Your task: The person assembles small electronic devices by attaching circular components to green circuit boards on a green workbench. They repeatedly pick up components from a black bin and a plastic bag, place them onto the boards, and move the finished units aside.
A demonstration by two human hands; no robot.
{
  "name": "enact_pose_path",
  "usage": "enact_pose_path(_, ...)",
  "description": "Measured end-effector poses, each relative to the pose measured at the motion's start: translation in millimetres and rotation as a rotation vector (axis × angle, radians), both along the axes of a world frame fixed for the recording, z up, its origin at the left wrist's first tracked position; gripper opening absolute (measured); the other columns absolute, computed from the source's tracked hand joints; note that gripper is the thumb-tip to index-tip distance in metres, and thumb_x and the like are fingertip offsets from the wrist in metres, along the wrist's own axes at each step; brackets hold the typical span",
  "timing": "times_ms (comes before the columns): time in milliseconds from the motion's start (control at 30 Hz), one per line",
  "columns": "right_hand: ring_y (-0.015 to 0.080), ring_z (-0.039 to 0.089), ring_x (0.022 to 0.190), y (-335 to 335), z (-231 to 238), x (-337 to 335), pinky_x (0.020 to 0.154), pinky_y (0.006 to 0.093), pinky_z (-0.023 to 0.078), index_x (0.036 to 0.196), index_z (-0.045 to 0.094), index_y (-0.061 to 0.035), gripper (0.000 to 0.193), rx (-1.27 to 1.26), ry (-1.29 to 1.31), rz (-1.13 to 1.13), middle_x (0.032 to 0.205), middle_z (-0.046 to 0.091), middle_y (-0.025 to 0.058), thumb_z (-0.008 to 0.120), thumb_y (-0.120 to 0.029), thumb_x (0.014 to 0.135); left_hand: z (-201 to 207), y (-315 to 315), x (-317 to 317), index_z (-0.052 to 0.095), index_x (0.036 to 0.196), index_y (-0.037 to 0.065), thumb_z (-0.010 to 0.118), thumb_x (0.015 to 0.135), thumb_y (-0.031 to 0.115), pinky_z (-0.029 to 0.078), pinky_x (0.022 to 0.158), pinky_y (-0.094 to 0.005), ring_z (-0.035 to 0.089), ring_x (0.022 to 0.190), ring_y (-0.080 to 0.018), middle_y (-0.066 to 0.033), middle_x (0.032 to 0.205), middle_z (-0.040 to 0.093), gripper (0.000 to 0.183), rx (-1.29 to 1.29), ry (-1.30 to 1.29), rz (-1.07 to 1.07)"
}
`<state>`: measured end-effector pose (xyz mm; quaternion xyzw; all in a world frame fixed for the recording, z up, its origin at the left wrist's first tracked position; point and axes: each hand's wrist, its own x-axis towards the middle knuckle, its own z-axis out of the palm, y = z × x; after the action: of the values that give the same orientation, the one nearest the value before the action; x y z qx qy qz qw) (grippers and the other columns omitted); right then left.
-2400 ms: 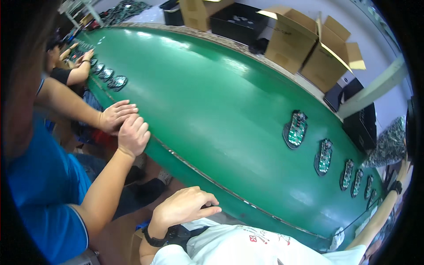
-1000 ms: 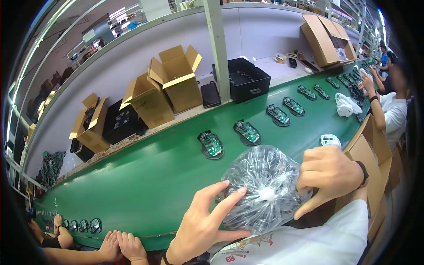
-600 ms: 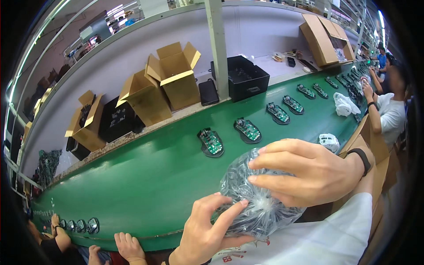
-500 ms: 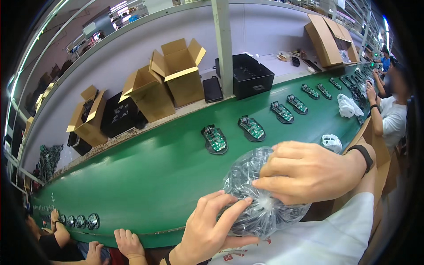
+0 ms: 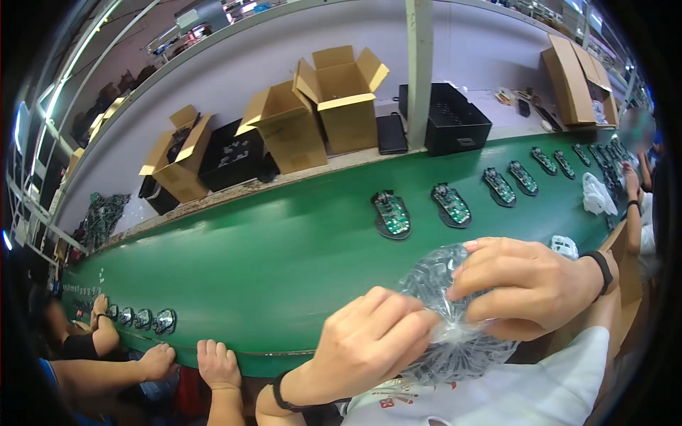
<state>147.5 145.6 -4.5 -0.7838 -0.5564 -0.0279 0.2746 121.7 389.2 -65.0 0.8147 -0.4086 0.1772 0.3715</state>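
In front of the white shirt, the left hand and right hand both pinch the clear plastic bag near its bunched-up middle. Past it, green boards sit on the green table, with brown boxes behind.

A clear plastic bag, rounded and bulging, sits at the near edge of the green table, its crinkled film showing dark contents too blurred to make out. Its mouth is gathered into a whitish bunch that faces up, with creases fanning out from it, and the left hand and right hand grip the film at either side of that bunch. Whether the bag's underside touches the green table cannot be told.
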Motion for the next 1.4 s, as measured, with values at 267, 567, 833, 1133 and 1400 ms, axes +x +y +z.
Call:
enact_pose_path(267,0.0222,0.059,0.098,-8,-22,8,0.101,0.0445,0.041,0.108,0.061,-0.0093,0.015,0.037,0.350,0.122,0.109,0.067,0.0000,0.064,-0.014,0.094,-24,-5,0,0.067,0.100,0.003,0.078,0.076,0.007,0.054,0.083,-0.0382,0.063,0.089,-0.0259,-0.0081,0.099,0.072,0.027,-0.300,0.030,-0.259)
enact_pose_path(567,0.0242,0.054,0.085,2,-24,24,0.078,0.0352,0.041,0.106,0.061,-0.0069,0.040,0.102,0.476,0.129,0.087,0.058,0.0051,0.074,-0.038,0.085,-24,-10,6,0.070,0.088,0.010,0.084,0.072,0.009,0.052,0.084,-0.0403,0.061,0.077,-0.0219,-0.0041,0.087,0.072,0.021,-0.292,0.007,-0.088)
enact_pose_path(833,0.0201,0.047,0.069,-3,-14,15,0.065,0.0328,0.038,0.098,0.067,-0.0088,0.031,0.025,0.126,-0.026,0.074,0.055,-0.0009,0.082,-0.025,0.076,-9,3,-2,0.074,0.100,0.015,0.084,0.066,0.021,0.047,0.088,-0.0458,0.054,0.091,-0.0246,-0.0044,0.096,0.060,0.036,0.085,-0.071,-0.005)
enact_pose_path(1133,0.0235,0.052,0.071,-1,-11,3,0.067,0.0347,0.043,0.101,0.068,-0.0063,0.029,0.029,0.154,-0.179,0.076,0.058,0.0027,0.076,-0.012,0.073,-24,-14,15,0.070,0.094,0.021,0.080,0.072,0.022,0.045,0.092,-0.0458,0.051,0.089,-0.0240,-0.0010,0.094,0.060,0.025,0.099,-0.508,0.085)
enact_pose_path(1400,0.0245,0.049,0.067,9,-32,14,0.063,0.0357,0.037,0.092,0.066,-0.0059,0.019,0.087,0.170,-0.040,0.071,0.057,0.0036,0.073,-0.012,0.076,-7,0,23,0.057,0.072,0.027,0.057,0.088,0.044,0.049,0.093,-0.0573,0.042,0.089,-0.0168,0.0030,0.077,0.038,0.023,0.318,-0.780,0.089)
